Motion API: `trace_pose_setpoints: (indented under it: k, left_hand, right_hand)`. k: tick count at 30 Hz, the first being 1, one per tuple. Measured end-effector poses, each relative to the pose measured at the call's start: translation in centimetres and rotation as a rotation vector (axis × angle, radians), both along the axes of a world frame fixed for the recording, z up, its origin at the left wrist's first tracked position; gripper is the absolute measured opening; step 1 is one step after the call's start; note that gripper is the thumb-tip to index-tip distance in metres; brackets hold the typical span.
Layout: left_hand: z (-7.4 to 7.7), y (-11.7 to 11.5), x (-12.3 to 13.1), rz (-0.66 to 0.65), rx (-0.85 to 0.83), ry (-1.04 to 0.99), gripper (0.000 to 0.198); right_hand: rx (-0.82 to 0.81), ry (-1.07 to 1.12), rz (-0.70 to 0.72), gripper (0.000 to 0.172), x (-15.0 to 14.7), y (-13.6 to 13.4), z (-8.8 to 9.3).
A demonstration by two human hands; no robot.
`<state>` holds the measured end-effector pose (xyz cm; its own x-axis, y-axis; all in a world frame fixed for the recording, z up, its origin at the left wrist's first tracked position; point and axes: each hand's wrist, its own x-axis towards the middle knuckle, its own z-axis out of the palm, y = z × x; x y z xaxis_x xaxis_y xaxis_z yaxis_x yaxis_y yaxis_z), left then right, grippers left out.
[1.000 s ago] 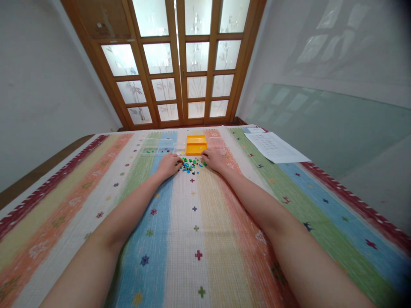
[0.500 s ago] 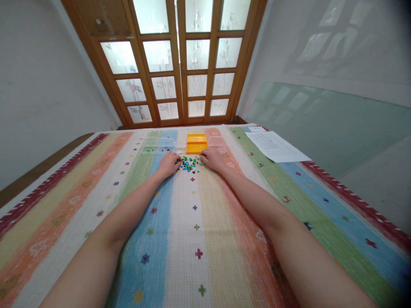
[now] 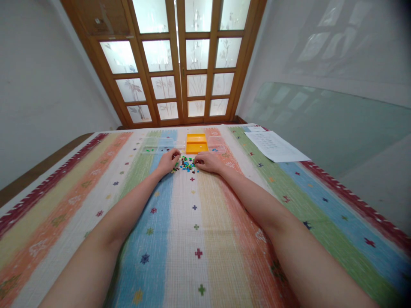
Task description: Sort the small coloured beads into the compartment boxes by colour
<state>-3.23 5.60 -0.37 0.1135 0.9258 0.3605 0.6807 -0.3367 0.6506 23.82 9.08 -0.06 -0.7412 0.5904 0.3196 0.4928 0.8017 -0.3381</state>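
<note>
A loose pile of tiny green, blue and dark red pieces (image 3: pixel 186 164) lies on the striped tablecloth between my hands; they are too small to name exactly. At the pile's left edge, my left hand (image 3: pixel 169 161) has its fingers curled together, and whatever they pinch is too small to make out. My right hand (image 3: pixel 207 162) touches the right side of the pile with bent, closed fingers; their tips are partly hidden. Just behind the pile sits a yellow box (image 3: pixel 197 148) divided into two compartments.
Left of the yellow box is a clear plastic tray (image 3: pixel 157 146) with a few green and dark red pieces. Another clear tray (image 3: pixel 217 144) on the right holds some blue ones. Printed paper (image 3: pixel 276 146) lies at the right. Wooden glass doors (image 3: pixel 181 64) stand beyond the table.
My right hand has shifted left and slightly down to the pile, uncovering blue pieces in the right tray. My left hand has drawn slightly up and left, its fingers more curled.
</note>
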Motion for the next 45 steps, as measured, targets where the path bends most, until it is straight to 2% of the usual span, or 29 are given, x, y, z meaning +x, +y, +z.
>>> trace_pose_setpoints:
  k: [4, 9, 15, 21, 26, 31, 36, 39, 45]
  left_hand:
    - [-0.3, 0.7, 0.0, -0.012, -0.060, -0.193, 0.017]
    - [-0.6, 1.5, -0.3, -0.024, -0.176, -0.502, 0.033]
    - [-0.5, 2.6, -1.0, 0.023, -0.260, -0.603, 0.043]
    - [-0.2, 2.5, -0.9, 0.053, -0.289, -0.583, 0.057]
    - [-0.7, 2.6, -1.3, 0.080, -0.160, -0.461, 0.045]
    - [-0.9, 2.5, -2.3, 0.170, -0.082, -0.296, 0.033]
    - [-0.8, 2.4, -2.8, 0.225, 0.019, -0.202, 0.030]
    - [-0.8, 2.5, -2.9, 0.241, 0.011, -0.164, 0.029]
    - [-0.8, 2.2, -3.0, 0.254, -0.012, -0.186, 0.029]
  right_hand:
    - [-0.006, -0.040, 0.001, 0.018, -0.1, 0.0, -0.1]
    - [0.018, -0.058, 0.017, 0.018, -0.4, -0.2, 0.0]
    - [0.051, -0.047, 0.030, 0.017, -0.6, -0.4, 0.1]
    - [0.013, -0.025, 0.022, 0.017, -0.5, -0.6, 0.3]
    - [0.006, -0.002, 0.016, 0.018, -0.4, -0.4, 0.3]
    - [-0.031, -0.001, -0.009, 0.014, -0.2, -0.2, 0.2]
    - [-0.103, 0.119, -0.128, 0.010, -0.2, -0.4, 0.4]
    - [-0.156, 0.215, -0.185, 0.007, -0.7, -0.5, 0.8]
    - [-0.216, 0.336, -0.182, 0.013, -2.4, 0.4, 1.4]
